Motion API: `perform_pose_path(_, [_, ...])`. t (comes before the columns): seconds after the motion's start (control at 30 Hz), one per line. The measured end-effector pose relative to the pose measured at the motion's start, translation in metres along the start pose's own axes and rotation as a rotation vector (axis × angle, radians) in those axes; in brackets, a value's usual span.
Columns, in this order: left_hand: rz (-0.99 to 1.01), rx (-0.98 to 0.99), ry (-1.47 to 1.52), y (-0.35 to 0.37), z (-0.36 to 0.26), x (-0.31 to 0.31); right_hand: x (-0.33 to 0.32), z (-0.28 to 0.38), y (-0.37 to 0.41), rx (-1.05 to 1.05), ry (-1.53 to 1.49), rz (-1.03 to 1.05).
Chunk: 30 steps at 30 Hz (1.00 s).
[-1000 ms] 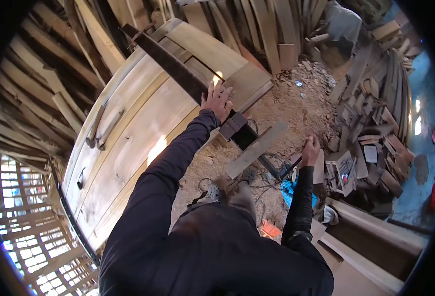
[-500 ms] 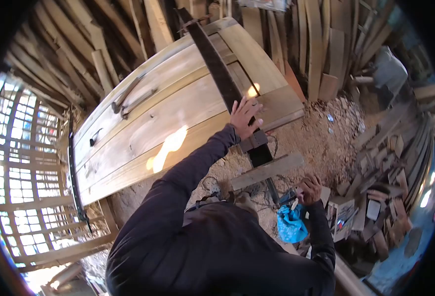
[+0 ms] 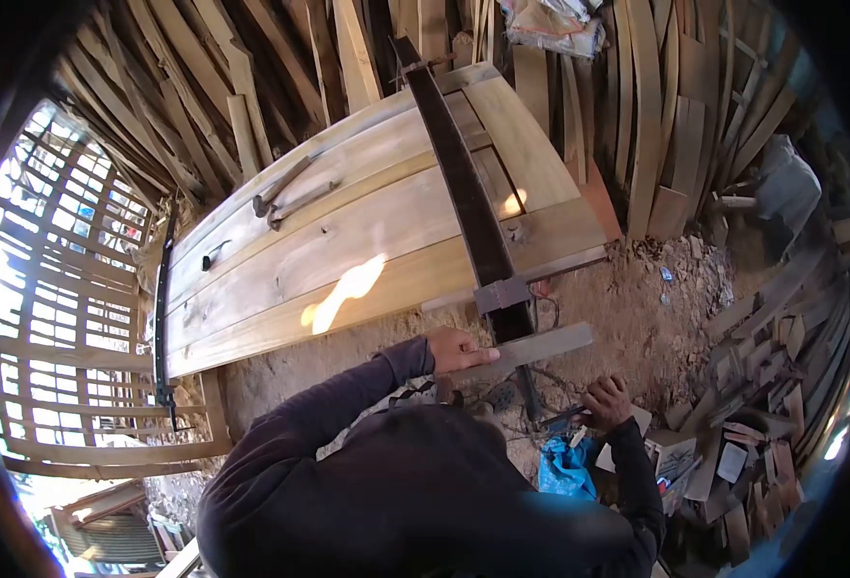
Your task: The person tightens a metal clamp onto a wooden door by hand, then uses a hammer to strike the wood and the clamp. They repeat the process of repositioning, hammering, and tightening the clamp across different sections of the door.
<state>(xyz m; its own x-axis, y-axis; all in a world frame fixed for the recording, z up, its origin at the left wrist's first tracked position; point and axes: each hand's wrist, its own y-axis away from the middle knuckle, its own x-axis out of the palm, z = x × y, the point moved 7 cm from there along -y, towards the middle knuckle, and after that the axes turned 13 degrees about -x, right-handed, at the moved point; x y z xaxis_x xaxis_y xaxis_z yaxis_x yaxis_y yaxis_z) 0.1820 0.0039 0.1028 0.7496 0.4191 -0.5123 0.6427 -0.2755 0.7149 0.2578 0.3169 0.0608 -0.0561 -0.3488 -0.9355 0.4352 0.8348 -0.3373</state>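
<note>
My left hand (image 3: 456, 351) is closed round the left end of a short wooden strip (image 3: 550, 347), its thumb lying on top. The strip crosses the near end of a long dark metal bar clamp (image 3: 464, 197). That clamp spans a panelled wooden door (image 3: 367, 217), with a metal jaw block (image 3: 502, 296) by the door's near edge. Down at the right, my right hand (image 3: 604, 403) has its fingers curled at a dark clamp handle (image 3: 566, 416) by the screw end. A blue plastic bag (image 3: 567, 470) hangs or lies just below it.
Two hammers (image 3: 280, 188) and a small dark piece (image 3: 215, 255) rest on the door. A second bar clamp (image 3: 162, 299) runs along its left end. Planks (image 3: 203, 77) lean behind. Wood offcuts (image 3: 733, 462) are heaped at right, with sawdust (image 3: 637, 299) on the ground.
My left hand has left the clamp bar over the door and come down to the wooden strip, closing on its left end. My right hand stays at the handle. The view has shifted slightly.
</note>
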Motion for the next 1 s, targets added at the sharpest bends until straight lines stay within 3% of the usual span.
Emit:
perform_pose_path(0.13, [0.157, -0.021, -0.078, -0.014, 0.004, 0.014, 0.007, -0.001, 0.006, -0.012, 0.018, -0.008])
perform_pose_path(0.23, [0.243, -0.195, 0.44, -0.017, 0.016, 0.039, 0.015, -0.003, 0.014, 0.012, 0.016, -0.018])
perform_pose_path(0.33, [0.579, -0.15, 0.765, -0.024, 0.013, 0.063, 0.018, -0.006, 0.017, 0.043, 0.02, -0.075])
perform_pose_path(0.47, [0.43, -0.131, 0.848, -0.032, 0.026, 0.068, 0.065, 0.002, 0.047, 0.203, -0.098, -0.198])
perform_pose_path(0.57, [0.441, -0.181, 0.859, -0.04, 0.031, 0.073, 0.177, 0.033, 0.073, 0.517, -0.253, -0.513])
perform_pose_path(0.6, [0.436, -0.203, 0.839, -0.042, 0.034, 0.074, 0.187, 0.054, 0.062, 0.607, -0.187, -0.755])
perform_pose_path(0.67, [0.456, -0.217, 0.76, -0.042, 0.038, 0.079, 0.231, 0.087, 0.053, 0.922, -0.412, -0.933])
perform_pose_path(0.87, [0.436, -0.112, 0.543, -0.01, 0.027, 0.061, 0.306, 0.149, 0.048, 1.423, -0.463, -1.587])
perform_pose_path(0.97, [0.365, -0.049, 0.552, -0.017, 0.032, 0.059, 0.312, 0.184, 0.018, 1.461, -0.938, -1.763])
perform_pose_path(1.0, [0.377, -0.031, 0.542, -0.014, 0.032, 0.058, 0.294, 0.188, -0.005, 1.38, -1.179, -1.787])
